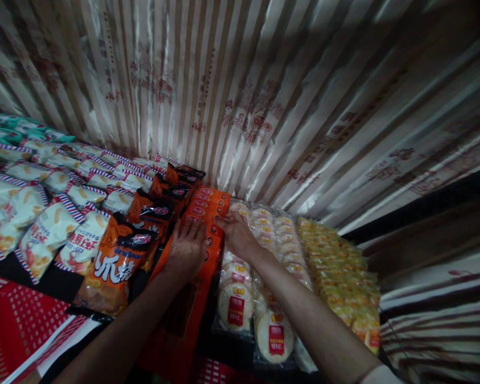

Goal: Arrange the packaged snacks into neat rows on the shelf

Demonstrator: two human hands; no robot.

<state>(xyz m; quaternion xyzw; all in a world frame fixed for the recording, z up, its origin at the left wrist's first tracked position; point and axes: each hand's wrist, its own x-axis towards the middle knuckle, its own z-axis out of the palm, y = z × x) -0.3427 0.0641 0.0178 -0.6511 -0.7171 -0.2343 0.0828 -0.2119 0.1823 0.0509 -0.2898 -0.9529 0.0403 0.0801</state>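
Note:
A row of overlapping flat orange snack packets (202, 205) with oval logos runs away from me on the dark surface. My left hand (187, 244) lies on these packets, its fingers stretched out and pointing away. At the row's right edge, my right hand (238, 234) touches the packets with bent fingers that are not closed around anything I can see. Orange-and-black puffed snack bags (112, 266) stand in a line to the left. Clear packs of round white rice crackers (236, 304) lie to the right, partly hidden under my right forearm.
White snack bags with striped edges (50, 229) fill the left side, with green bags (28, 128) behind them. Yellow wrapped snacks (336, 266) lie in rows at the right. A printed, pleated curtain (240, 96) hangs behind. A red basket (20, 320) is at the lower left.

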